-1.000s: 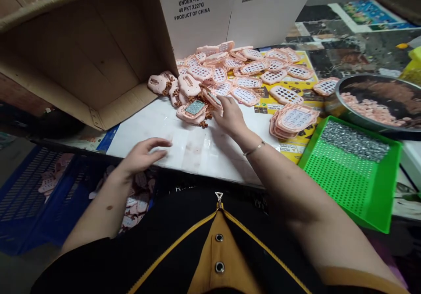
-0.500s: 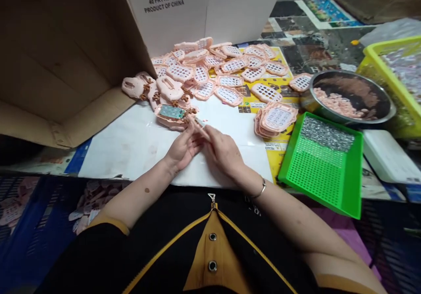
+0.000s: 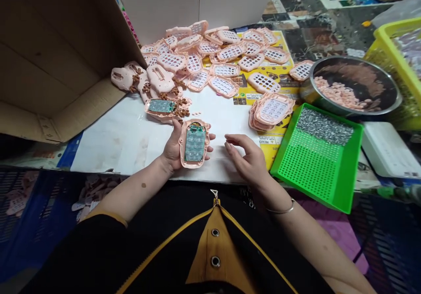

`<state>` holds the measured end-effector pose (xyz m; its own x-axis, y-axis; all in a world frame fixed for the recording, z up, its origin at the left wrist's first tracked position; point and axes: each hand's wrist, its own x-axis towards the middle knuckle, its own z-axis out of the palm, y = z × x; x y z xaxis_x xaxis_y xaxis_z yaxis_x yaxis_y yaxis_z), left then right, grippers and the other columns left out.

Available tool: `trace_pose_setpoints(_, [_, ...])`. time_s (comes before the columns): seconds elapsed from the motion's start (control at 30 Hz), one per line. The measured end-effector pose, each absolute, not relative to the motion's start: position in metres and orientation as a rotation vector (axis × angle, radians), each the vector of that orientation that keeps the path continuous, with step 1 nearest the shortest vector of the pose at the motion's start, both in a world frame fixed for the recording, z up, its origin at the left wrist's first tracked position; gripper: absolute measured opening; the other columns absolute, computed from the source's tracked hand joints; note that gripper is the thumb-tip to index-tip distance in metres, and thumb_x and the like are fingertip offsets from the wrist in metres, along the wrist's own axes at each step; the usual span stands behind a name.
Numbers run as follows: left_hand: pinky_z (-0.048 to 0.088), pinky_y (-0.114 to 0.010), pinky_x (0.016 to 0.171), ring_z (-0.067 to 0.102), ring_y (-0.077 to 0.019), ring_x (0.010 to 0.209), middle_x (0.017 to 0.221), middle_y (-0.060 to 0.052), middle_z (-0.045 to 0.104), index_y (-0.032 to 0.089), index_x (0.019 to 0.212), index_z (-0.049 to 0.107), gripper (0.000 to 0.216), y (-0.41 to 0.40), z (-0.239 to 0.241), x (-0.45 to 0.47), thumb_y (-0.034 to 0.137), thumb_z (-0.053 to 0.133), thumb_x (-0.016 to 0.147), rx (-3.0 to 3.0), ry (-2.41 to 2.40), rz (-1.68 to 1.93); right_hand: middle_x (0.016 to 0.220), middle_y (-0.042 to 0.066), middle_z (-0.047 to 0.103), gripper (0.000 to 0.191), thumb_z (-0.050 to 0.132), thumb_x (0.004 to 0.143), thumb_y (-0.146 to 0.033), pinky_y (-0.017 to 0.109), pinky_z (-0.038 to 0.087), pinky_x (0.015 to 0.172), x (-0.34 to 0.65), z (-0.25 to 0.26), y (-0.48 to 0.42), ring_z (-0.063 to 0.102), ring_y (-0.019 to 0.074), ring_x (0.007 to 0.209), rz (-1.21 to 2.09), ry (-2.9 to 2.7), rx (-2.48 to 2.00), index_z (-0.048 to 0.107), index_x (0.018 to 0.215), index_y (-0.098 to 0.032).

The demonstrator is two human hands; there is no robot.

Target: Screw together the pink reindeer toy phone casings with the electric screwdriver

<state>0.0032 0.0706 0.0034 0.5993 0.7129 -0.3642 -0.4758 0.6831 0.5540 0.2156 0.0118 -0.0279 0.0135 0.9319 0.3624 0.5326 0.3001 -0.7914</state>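
Note:
My left hand [image 3: 174,148] holds a pink plastic toy phone half-shell [image 3: 195,164] from below, its inner side facing up. A green circuit board with a clear keypad sheet [image 3: 196,142] lies inside that shell. To its right, my right hand [image 3: 246,158] hovers over the white table sheet with fingers apart and nothing in them. Beyond my left hand, another pink shell with a circuit board [image 3: 161,106] rests on the table beside brown decorated parts [image 3: 182,108]. A few tiny pink pieces [image 3: 196,113] lie near it.
Many pink grid-holed covers [image 3: 230,51] pile up at the back, and a stack of covers [image 3: 271,109] sits right. Further right are a green tray [image 3: 315,158] of screws, a steel bowl [image 3: 355,87] and a yellow basket [image 3: 388,39]. A cardboard box [image 3: 66,57] stands left.
My hands were together around a pink shell. Now the left hand holds it flat with the board showing, and the right hand has moved away to the right, fingers apart.

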Motion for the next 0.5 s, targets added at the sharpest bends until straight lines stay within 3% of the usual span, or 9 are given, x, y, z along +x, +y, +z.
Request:
trace_pose_setpoints(0.1, [0.063,-0.04,0.06,0.077,-0.0279,0.072,0.1,-0.017,0.078,0.012,0.111,0.07,0.09,0.072,0.001,-0.002,0.091,0.039,0.082,0.425,0.608,0.681,0.101,0.009,0.079,0.024,0.06,0.093,-0.04,0.042,0.062,0.082,0.213,-0.023,0.027,0.074,0.0231,0.09,0.682,-1.603,-1.385,0.073,0.106,-0.024])
trace_pose_setpoints(0.23, [0.063,-0.037,0.057,0.077,-0.0267,0.073,0.099,-0.017,0.079,0.012,0.106,0.07,0.073,0.077,-0.001,-0.014,0.077,0.041,0.093,0.399,0.659,0.688,0.112,0.011,0.079,0.03,0.06,0.091,-0.04,0.042,0.061,0.085,0.197,-0.008,0.075,0.073,0.0228,0.091,0.778,-1.645,-1.432,0.074,0.108,-0.021])
trace_pose_setpoints(0.5, [0.063,-0.034,0.057,0.076,-0.0244,0.071,0.099,-0.015,0.078,0.011,0.108,0.072,0.061,0.079,-0.012,-0.025,0.066,0.051,0.093,0.306,0.572,0.658,0.117,0.015,0.077,0.035,0.049,0.088,-0.02,0.052,0.054,0.101,0.127,-0.007,0.217,0.07,0.03,0.109,0.696,-1.789,-1.574,0.074,0.112,-0.014])
